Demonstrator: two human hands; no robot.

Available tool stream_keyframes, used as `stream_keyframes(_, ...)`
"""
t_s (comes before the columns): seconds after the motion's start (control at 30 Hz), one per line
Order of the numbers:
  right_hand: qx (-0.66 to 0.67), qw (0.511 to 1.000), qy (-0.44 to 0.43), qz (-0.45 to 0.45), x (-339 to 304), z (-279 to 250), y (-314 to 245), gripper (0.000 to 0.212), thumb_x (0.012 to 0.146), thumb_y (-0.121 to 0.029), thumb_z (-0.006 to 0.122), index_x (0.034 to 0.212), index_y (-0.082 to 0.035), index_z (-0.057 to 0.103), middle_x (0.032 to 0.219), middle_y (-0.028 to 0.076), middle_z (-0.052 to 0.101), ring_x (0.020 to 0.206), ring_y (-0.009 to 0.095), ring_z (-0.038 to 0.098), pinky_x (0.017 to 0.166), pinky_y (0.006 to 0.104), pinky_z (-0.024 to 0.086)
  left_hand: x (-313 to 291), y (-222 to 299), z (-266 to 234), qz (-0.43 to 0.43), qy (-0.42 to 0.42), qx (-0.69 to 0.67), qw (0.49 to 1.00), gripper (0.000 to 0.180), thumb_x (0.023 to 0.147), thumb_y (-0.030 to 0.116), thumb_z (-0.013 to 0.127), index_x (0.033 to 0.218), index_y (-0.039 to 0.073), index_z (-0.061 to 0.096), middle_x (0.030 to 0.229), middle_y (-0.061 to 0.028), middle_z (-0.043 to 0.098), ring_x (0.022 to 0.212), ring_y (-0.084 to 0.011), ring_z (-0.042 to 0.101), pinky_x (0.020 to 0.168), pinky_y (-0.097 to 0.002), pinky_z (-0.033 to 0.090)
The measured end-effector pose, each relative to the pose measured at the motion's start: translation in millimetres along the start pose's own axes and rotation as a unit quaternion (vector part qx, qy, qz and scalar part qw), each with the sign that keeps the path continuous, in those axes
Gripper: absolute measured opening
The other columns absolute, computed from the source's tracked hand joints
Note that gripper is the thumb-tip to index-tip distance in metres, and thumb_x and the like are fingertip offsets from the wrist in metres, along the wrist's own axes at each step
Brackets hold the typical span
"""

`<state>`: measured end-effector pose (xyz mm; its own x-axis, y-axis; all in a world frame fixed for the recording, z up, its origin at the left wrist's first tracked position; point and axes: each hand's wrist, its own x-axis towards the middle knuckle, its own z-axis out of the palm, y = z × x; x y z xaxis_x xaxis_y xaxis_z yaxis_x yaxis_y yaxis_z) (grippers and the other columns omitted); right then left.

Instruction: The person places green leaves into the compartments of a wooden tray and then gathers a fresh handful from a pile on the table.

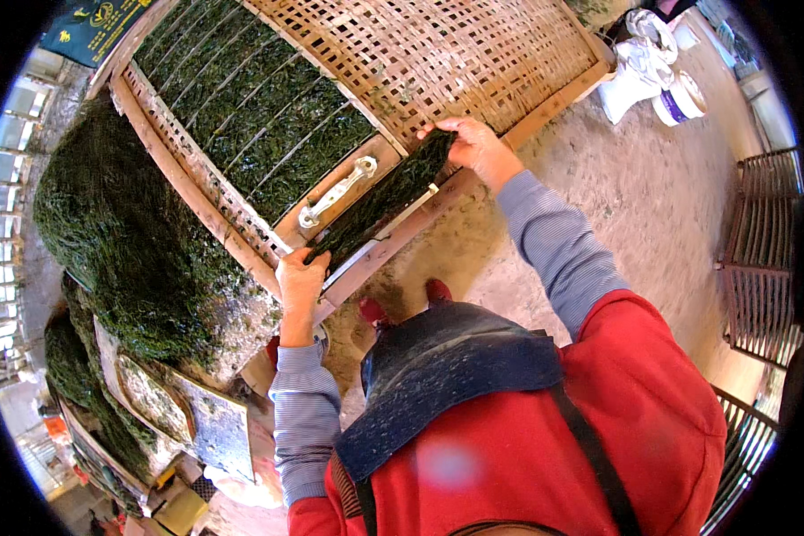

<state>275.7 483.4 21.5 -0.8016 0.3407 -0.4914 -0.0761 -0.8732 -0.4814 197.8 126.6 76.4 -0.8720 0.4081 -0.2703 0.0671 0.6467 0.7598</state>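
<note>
A long strip of dark green, stringy, seaweed-like strands lies along the near edge of a wooden frame. My left hand is closed on the strip's lower left end, by the frame's corner. At the upper right end, my right hand pinches the strip between thumb and fingers. Just beyond the strip is a wooden grid of thin slats with a whitish handle on its near bar. A layer of the same green strands shows between the slats. A pale rod or strip runs along the near side.
Woven lattice fills the frame's right side, with green bits on it. A large heap of dark green strands lies at the left. White sacks and a white bucket stand at the far right. Slatted racks line the right side.
</note>
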Motion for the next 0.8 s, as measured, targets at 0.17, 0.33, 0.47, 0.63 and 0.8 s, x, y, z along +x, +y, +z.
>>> stream_keyframes(0.17, -0.255, 0.962, 0.068, 0.068, -17, 18, -54, 0.019, 0.080, -0.018, 0.059, 0.073, 0.000, 0.057, 0.063, 0.012, 0.061, 0.074, 0.029, 0.063, 0.079, 0.0477, 0.050, 1, -23, -9, -0.051, 0.037, -0.030, 0.998, 0.025, 0.068, 0.018, 0.067, 0.065, -0.006, 0.061, 0.048, -0.0036, 0.051, 0.046, -0.0103, 0.042, 0.044, -0.0318, 0.035)
stream_keyframes(0.33, -0.850, 0.470, 0.029, -0.235, -49, 40, -47, 0.024, 0.076, -0.025, 0.062, 0.073, 0.000, 0.062, 0.061, 0.012, 0.061, 0.060, 0.024, 0.063, 0.059, 0.0347, 0.052, -2, -17, -10, -0.079, 0.060, -0.020, 0.995, 0.028, 0.067, 0.021, 0.066, 0.061, -0.005, 0.060, 0.045, -0.0068, 0.050, 0.043, -0.0156, 0.045, 0.044, -0.0343, 0.035)
stream_keyframes(0.47, -0.703, 0.644, -0.235, -0.187, -74, 85, 39, 0.014, 0.081, -0.013, 0.061, 0.085, 0.000, 0.064, 0.069, 0.012, 0.065, 0.059, 0.015, 0.064, 0.051, 0.0292, 0.049, 5, -33, -6, -0.019, 0.084, 0.043, 0.995, 0.031, 0.064, 0.027, 0.066, 0.066, -0.004, 0.062, 0.049, -0.0127, 0.054, 0.046, -0.0208, 0.051, 0.048, -0.0372, 0.040)
stream_keyframes(0.63, -0.665, 0.587, -0.234, -0.397, -43, 60, 99, 0.010, 0.077, -0.014, 0.064, 0.079, -0.004, 0.062, 0.069, 0.014, 0.061, 0.061, 0.032, 0.059, 0.054, 0.0370, 0.047, 7, -33, -55, -0.079, -0.108, -0.102, 0.986, 0.020, 0.069, 0.010, 0.063, 0.083, -0.005, 0.064, 0.056, -0.0036, 0.055, 0.045, -0.0120, 0.048, 0.042, -0.0274, 0.036)
stream_keyframes(0.8, -0.705, 0.541, -0.120, -0.443, -37, 51, 122, 0.022, 0.073, -0.024, 0.071, 0.072, -0.008, 0.058, 0.065, 0.010, 0.058, 0.057, 0.027, 0.058, 0.051, 0.0370, 0.046, 4, -87, -109, -0.119, -0.097, -0.199, 0.968, 0.020, 0.073, 0.004, 0.064, 0.092, -0.004, 0.064, 0.061, -0.0017, 0.057, 0.044, -0.0076, 0.046, 0.041, -0.0223, 0.036)
